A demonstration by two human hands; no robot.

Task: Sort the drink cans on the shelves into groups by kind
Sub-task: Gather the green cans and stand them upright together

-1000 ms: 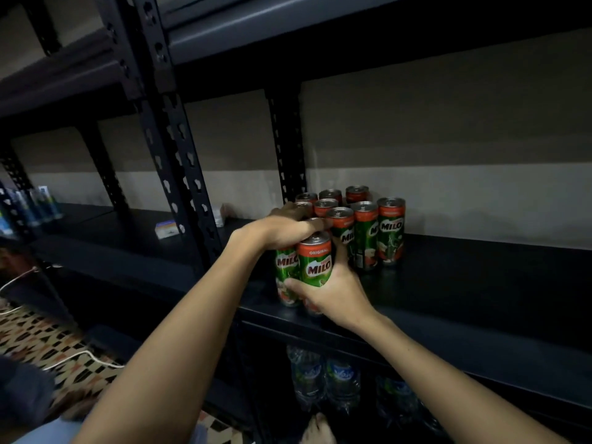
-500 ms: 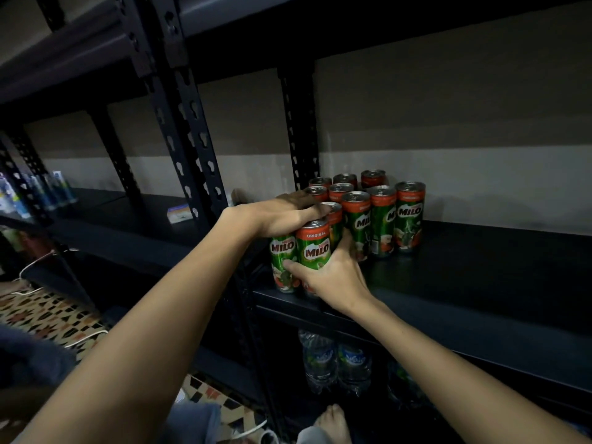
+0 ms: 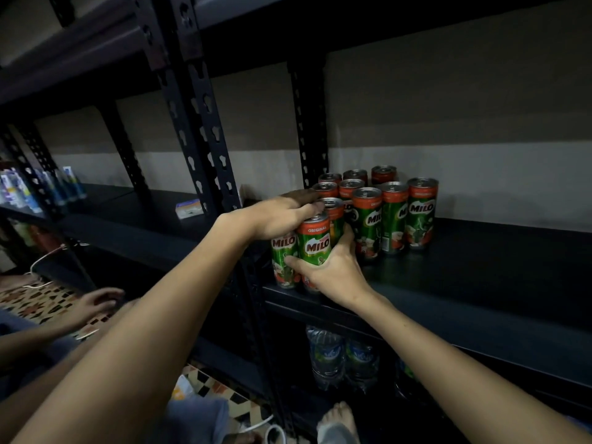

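Observation:
Several green-and-red Milo cans (image 3: 394,216) stand bunched on the black shelf (image 3: 480,257), just right of a perforated upright post. Two more Milo cans stand at the shelf's front edge. My right hand (image 3: 333,270) wraps the front Milo can (image 3: 315,248) from below and from the right. My left hand (image 3: 282,216) lies over the tops of that can and the neighbouring left Milo can (image 3: 283,254), fingers curled around them. Both cans rest upright on the shelf.
The black upright post (image 3: 205,129) stands just left of the cans. A small white box (image 3: 189,210) and blue-and-white cans (image 3: 67,187) sit on the left shelf. Water bottles (image 3: 342,357) stand on the shelf below. Another person's hand (image 3: 96,302) is at lower left.
My hands keep their hold on the two front cans. The view has shifted a little, and another person's hand has come into sight at lower left.

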